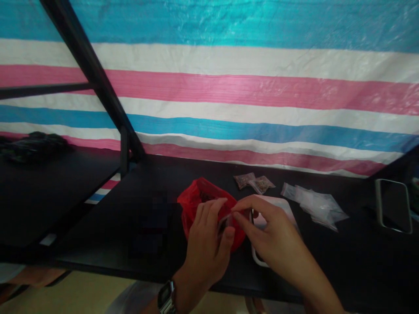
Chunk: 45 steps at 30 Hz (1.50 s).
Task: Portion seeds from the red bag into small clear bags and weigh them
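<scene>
My left hand (206,248), with a watch (166,298) on its wrist, is curled around a small clear plastic bag (223,224). The thumb and forefinger of my right hand (275,231) pinch that bag's upper edge. Both hands are over the front of an open red plastic bag (189,200), which has something dark and loose inside; the fingers hide much of its opening. What the small bag contains is too blurred to make out. Partly under my right hand lies a white, tray-like object (278,202) with rounded corners.
Two small filled bags (245,179) lie behind the hands on the black table (108,235). A pile of flat clear bags (319,205) is to the right, then a phone (394,205). A black metal post (94,78) rises at left before a striped sheet (229,89).
</scene>
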Tool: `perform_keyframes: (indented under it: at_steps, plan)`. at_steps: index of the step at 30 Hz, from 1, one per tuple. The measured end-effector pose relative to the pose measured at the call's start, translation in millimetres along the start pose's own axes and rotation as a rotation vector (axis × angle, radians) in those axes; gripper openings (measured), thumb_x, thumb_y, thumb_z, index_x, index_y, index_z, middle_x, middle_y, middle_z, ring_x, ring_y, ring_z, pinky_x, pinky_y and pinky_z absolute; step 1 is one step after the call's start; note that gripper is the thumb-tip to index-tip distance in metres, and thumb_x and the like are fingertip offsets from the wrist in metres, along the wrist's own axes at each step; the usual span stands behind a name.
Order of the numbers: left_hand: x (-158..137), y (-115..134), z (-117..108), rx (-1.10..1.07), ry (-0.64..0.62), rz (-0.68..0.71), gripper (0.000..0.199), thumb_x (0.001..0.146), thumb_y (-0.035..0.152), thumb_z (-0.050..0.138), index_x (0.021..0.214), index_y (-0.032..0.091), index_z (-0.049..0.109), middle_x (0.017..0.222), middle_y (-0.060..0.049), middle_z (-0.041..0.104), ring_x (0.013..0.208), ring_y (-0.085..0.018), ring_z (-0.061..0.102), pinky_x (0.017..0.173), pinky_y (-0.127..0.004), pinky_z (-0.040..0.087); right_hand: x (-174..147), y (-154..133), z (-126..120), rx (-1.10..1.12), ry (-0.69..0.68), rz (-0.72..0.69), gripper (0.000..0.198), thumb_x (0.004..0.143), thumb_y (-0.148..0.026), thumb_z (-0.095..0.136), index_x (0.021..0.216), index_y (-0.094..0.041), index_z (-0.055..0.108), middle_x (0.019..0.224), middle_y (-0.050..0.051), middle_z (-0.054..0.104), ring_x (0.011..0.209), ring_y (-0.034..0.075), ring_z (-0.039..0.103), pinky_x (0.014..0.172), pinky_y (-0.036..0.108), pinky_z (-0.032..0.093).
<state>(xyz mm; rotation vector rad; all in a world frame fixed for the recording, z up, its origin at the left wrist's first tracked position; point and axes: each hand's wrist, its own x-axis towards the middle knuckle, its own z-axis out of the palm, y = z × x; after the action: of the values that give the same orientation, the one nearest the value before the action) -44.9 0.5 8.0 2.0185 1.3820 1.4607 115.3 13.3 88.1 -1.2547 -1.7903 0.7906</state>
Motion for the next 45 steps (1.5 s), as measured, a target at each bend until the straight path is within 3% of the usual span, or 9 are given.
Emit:
perform_keyframes:
  at_steps: [10,16,21,25,30,34,37,41,45]
  plan:
    - [-1.3,0.8,-0.9,-0.439,-0.083,-0.225,0.042,0.093,0.058,0.072,0.112,0.023,0.06,0.1,-0.002,0.064,0.083,-0.018,0.064,0.075,-0.03,0.055,-3.8,-4.1,5.8,0.103,-0.046,0.074,0.014,0.094,-0.023,0.064,0.091,-0.024,0.078,0.085,0.002,0.077,0.078,0.017,0.068,0.074,0.027,0.053]
    - [0.2,7.1,-4.5,-0.547,-0.166,-0.312,0.021,0.105,0.041,0.058,0.117,0.023,0.059,0.107,-0.004,0.069,0.096,-0.017,0.069,0.089,-0.029,0.056,-2.5,17.9,-32.0,0.096,0.069,0.095,0.018,0.093,-0.036,0.066,0.091,-0.022,0.075,0.088,0.003,0.077,0.083,0.019,0.07,0.076,0.028,0.054]
    - [-0.3,3.2,-9.3,-0.254,-0.097,-0.115,0.013,0.108,0.026,0.048,0.109,0.023,0.061,0.096,-0.002,0.067,0.086,-0.014,0.067,0.081,-0.024,0.054,-1.3,62.0,-69.1,0.059,0.186,0.274,0.028,0.083,-0.047,0.069,0.08,-0.02,0.069,0.072,0.004,0.071,0.065,0.019,0.065,0.063,0.03,0.051]
    - [-5.2,1.2,-13.9,0.089,-0.343,0.188,0.012,0.101,0.019,0.055,0.107,0.024,0.065,0.096,-0.003,0.072,0.084,-0.018,0.071,0.076,-0.028,0.056,-0.7,90.8,-76.9,-0.118,0.224,0.373,0.027,0.081,-0.043,0.065,0.086,-0.018,0.074,0.078,0.008,0.076,0.068,0.023,0.069,0.066,0.035,0.053]
    - [-16.8,-3.8,-8.0,0.428,-0.517,0.284,0.037,0.091,0.008,0.059,0.123,0.024,0.066,0.122,-0.009,0.073,0.107,-0.03,0.073,0.086,-0.042,0.063,-1.9,88.7,-69.1,-0.351,0.401,0.24,0.034,0.086,-0.04,0.064,0.104,-0.016,0.078,0.099,0.013,0.079,0.081,0.026,0.069,0.076,0.039,0.054]
    - [-20.0,-9.0,3.9,0.425,-0.451,0.319,0.043,0.094,0.001,0.052,0.129,0.023,0.064,0.121,-0.009,0.073,0.111,-0.027,0.072,0.095,-0.044,0.063,-7.5,61.0,-36.7,-0.226,0.054,0.11,0.029,0.097,-0.038,0.061,0.115,-0.022,0.077,0.109,0.009,0.079,0.086,0.022,0.071,0.08,0.035,0.055]
    - [-14.9,-9.0,8.1,0.325,-0.337,0.277,0.032,0.097,0.003,0.051,0.12,0.021,0.065,0.114,-0.007,0.073,0.105,-0.023,0.07,0.094,-0.038,0.062,-9.7,42.7,-8.4,-0.406,-0.105,0.06,0.03,0.098,-0.027,0.064,0.126,-0.024,0.074,0.12,0.01,0.076,0.108,0.028,0.071,0.096,0.041,0.053]
    - [-2.4,-8.9,-3.7,0.385,-0.183,0.249,0.022,0.089,0.006,0.056,0.1,0.019,0.068,0.11,-0.011,0.074,0.107,-0.028,0.067,0.095,-0.044,0.059,-4.1,34.6,8.3,-0.654,-0.179,0.076,0.037,0.098,-0.011,0.058,0.128,-0.024,0.074,0.116,0.011,0.077,0.109,0.031,0.071,0.096,0.044,0.052]
    - [4.0,-15.8,-25.4,0.587,-0.239,0.251,0.039,0.078,0.012,0.059,0.114,0.016,0.072,0.118,-0.014,0.077,0.113,-0.037,0.066,0.1,-0.055,0.051,5.9,38.6,9.2,-0.626,-0.036,0.088,0.035,0.101,-0.01,0.052,0.123,-0.023,0.077,0.114,0.01,0.077,0.108,0.029,0.072,0.096,0.041,0.052]
